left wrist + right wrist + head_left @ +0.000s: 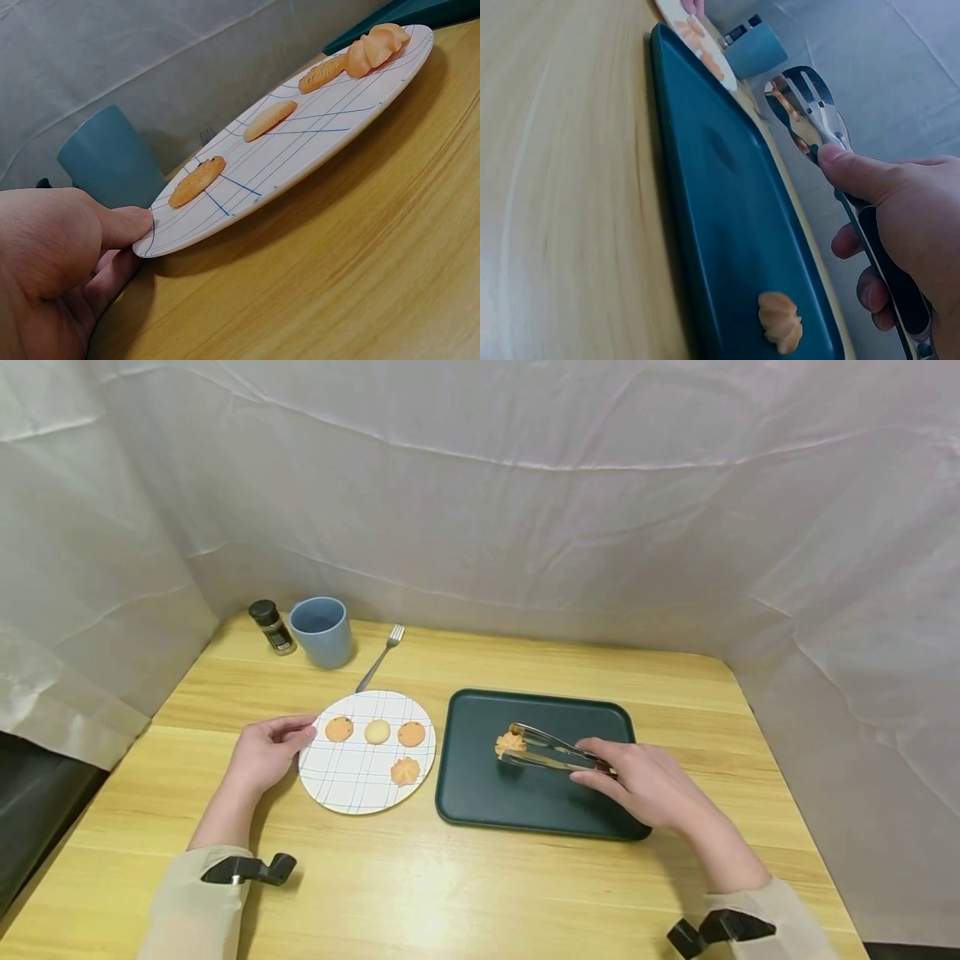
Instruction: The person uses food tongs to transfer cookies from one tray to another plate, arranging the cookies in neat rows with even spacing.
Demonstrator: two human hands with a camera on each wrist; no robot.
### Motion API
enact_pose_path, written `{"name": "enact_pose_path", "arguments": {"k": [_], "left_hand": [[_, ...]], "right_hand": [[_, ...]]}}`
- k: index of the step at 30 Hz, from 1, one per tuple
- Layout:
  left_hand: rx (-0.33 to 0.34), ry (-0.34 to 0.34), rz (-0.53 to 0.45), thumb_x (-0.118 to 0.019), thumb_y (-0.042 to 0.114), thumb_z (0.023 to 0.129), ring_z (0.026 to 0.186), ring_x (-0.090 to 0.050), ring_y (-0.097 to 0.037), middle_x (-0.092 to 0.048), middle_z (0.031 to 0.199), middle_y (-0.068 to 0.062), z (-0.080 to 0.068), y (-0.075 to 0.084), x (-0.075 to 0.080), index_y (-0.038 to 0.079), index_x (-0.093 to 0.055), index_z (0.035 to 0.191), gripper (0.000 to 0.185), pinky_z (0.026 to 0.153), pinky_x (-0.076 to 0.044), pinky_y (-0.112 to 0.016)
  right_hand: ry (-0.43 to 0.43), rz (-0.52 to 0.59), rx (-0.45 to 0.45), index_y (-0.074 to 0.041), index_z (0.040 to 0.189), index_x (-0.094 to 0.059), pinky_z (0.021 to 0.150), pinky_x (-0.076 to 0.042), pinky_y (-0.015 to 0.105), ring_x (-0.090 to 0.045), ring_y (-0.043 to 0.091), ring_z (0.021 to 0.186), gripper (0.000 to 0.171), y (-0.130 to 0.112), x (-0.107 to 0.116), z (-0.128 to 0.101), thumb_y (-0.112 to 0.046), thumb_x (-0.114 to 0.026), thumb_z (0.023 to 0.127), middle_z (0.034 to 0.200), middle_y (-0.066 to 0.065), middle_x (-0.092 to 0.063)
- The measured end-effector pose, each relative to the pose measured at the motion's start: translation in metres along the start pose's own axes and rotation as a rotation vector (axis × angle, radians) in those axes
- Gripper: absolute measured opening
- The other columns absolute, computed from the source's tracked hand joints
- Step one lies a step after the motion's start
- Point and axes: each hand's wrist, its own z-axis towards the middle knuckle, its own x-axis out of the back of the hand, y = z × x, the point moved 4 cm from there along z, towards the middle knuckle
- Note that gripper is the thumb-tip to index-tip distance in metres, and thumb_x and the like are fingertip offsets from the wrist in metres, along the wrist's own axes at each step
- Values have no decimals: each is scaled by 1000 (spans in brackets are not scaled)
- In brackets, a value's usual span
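Now the swirl cookie (510,742) lies on the tray (480,793) near its left edge, at the tips of tongs (551,750) gripped by the right hand (645,781); the left hand (262,752) pinches the plate's (352,777) left rim.

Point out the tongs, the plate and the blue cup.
tongs (551,750): head view, on the metal arms.
plate (352,781): head view, on a bare part of the grid.
blue cup (324,633): head view, on its side wall.
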Motion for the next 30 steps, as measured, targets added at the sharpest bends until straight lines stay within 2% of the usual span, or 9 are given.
{"name": "enact_pose_path", "arguments": {"k": [4, 16, 30], "left_hand": [[-6, 1, -5, -67, 32, 107, 107, -63, -24, -73, 125, -19, 0, 2, 0, 3, -71, 136, 41, 81, -48, -21], [-1, -5, -6, -67, 32, 106, 109, -63, -26, -72, 126, -19, -3, 4, 0, 3, -71, 136, 42, 82, -48, -22], [6, -14, -2, -66, 33, 107, 111, -62, -27, -71, 128, -19, -2, 1, 1, 4, -70, 137, 42, 85, -48, -25]], "right_hand": [[14, 5, 24, -19, 138, -68, 59, -43, 30, -52, 4, 67, 58, -6, 2, 5, -64, -57, 103, 85, -19, -60], [12, 24, 67, -20, 138, -68, 51, -36, 29, -45, 2, 57, 57, -24, 6, 19, -64, -57, 103, 75, -20, -53], [9, 25, 119, -20, 136, -68, 52, -35, 29, -41, 3, 55, 52, -43, 7, 36, -61, -59, 103, 71, -18, -50]]}}
